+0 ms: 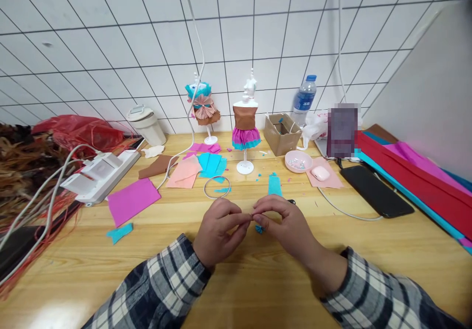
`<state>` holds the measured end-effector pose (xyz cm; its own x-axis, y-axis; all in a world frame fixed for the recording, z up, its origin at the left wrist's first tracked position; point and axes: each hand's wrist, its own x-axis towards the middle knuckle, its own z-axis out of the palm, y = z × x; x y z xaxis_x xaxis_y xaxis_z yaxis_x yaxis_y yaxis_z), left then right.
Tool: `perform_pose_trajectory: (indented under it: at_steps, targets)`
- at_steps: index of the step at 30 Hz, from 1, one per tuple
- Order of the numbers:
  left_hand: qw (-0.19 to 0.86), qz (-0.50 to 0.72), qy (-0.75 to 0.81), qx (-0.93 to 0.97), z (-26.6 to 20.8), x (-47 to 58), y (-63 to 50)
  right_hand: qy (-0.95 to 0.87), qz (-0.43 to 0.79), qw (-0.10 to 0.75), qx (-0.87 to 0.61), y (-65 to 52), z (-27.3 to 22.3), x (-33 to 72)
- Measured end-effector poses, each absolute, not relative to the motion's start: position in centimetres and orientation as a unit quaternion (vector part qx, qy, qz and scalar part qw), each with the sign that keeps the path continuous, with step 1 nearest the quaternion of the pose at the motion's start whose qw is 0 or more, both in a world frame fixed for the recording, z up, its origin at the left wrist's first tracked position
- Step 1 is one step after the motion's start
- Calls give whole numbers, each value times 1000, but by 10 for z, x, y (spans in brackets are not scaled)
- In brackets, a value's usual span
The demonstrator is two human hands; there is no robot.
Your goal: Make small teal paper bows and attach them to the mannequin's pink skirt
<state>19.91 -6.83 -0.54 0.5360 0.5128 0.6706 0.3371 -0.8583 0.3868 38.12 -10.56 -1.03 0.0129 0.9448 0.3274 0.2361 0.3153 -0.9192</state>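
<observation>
Meeting at the fingertips low over the table (236, 289), the person's hands are drawn into a close pinch, thumb to forefinger on both the left hand (223, 233) and the right hand (285, 223); whether a tiny thing is gripped between them cannot be told. A small blue bow (259, 229) shows just below the right hand's fingertips, partly covered, and it is unclear whether it hangs from them or lies on the wood. Just beyond the right hand is a blue strip (275, 186), and just beyond the left a thin ring (204, 187) lies around and beside blue scraps. Farther out to the left of the hands are a magenta sheet (134, 201), peach sheets (184, 174) and a brown sheet (157, 167). Straight ahead of the hands, an upright form (245, 117) wears a brown top and a magenta skirt with a blue hem; a second form (204, 110) stands beyond it to the left. Ahead and to the right of the hands are a box (281, 139), a pink bowl (298, 163) and a phone (376, 191).
</observation>
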Motion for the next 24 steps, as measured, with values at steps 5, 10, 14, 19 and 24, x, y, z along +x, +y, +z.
perform_pose_trajectory:
  at_steps: [5, 10, 14, 19, 24]
  targets:
    - [118, 424, 262, 859, -7, 201, -72, -650, 236, 526, -496, -110, -9, 377]
    - [98, 420, 287, 855, -10, 203, -70, -668, 179, 513, -509, -111, -12, 377]
    - [95, 411, 304, 854, -11, 205, -70, -688, 129, 493, -516, -111, -16, 377]
    - [102, 405, 308, 855, -12, 203, -71, -701, 127, 481, -511, -110, -20, 377]
    - [185, 391, 304, 849, -8, 197, -70, -733, 114, 466, -482, -109, -21, 379]
